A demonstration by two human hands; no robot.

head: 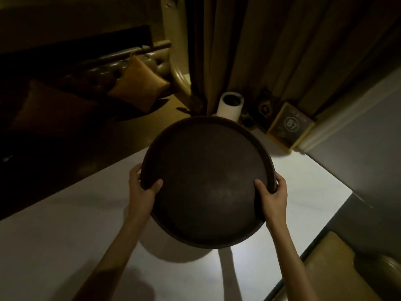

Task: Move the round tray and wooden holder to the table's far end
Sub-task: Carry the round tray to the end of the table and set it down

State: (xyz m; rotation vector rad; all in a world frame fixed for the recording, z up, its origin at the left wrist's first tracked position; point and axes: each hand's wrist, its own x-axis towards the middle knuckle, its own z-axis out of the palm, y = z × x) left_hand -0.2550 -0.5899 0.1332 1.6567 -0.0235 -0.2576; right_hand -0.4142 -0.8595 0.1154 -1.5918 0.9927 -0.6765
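Both hands, left [142, 190] and right [271, 195], pinch the rim of the dark round wooden tray [206, 181] above the white counter [65, 224]. Beyond it, at the frame's upper centre, stand a white cylinder [230, 107] and a framed sign [289, 127]; pushing the tray forward carelessly could knock them over.

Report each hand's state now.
Left hand: closed on the round tray, left rim.
Right hand: closed on its right rim.

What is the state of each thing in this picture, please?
round tray: empty, held above the table
left hand: gripping the tray's left rim
right hand: gripping the tray's right rim
white table: lit, tray's shadow on it
white cylinder: upright at far end
framed sign: leaning, at the far end
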